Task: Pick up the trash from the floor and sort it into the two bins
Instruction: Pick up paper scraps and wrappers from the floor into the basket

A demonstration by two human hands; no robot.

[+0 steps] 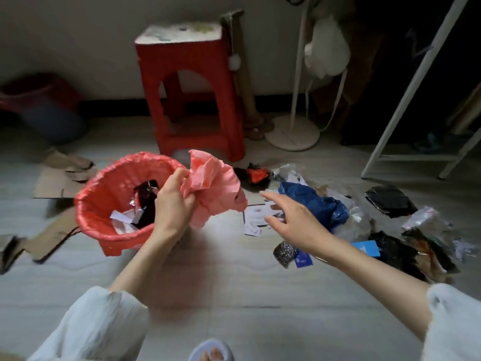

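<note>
Pink bag: thin crinkly plastic, soft sheen. Bin liner same red plastic, wrinkled. Blue bag: glossy plastic. Black bags shiny film. Stool: smooth red plastic. Cardboard matt brown. Floor pale, smooth, w/ slight sheen.

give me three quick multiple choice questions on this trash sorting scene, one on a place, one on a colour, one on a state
1. Where is the bin lined with a red bag?
A. left of the pink bag
B. on the stool
C. right of the blue bag

2. What colour is the stool?
A. white
B. red
C. blue

3. What is the right hand doing?
A. gripping cardboard
B. reaching open-fingered
C. resting in the bin

Answers: 1 A, it sits on the floor beside the left hand gripping the pink bag. 2 B, its legs are red. 3 B, fingers spread over the blue bag, holding nothing.
</note>
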